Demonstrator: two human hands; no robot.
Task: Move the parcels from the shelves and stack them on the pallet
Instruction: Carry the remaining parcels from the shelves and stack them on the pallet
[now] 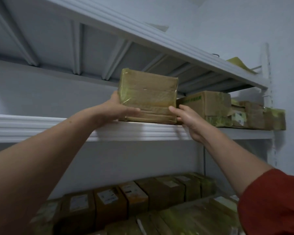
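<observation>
A brown parcel [148, 94] wrapped in clear yellowish tape stands at the front edge of the middle white shelf [58, 128]. My left hand [115, 109] grips its left side, thumb across the front and fingers behind. My right hand [187, 119] holds its right lower corner, thumb on the front face and fingers hidden behind it. Both arms reach upward. The pallet is out of view.
Right of the held parcel sit a worn cardboard box [205, 104] and more taped parcels [255, 117]. The shelf below carries a row of several labelled parcels [134, 197]. An upper shelf [143, 36] hangs close overhead. A grey wall stands behind.
</observation>
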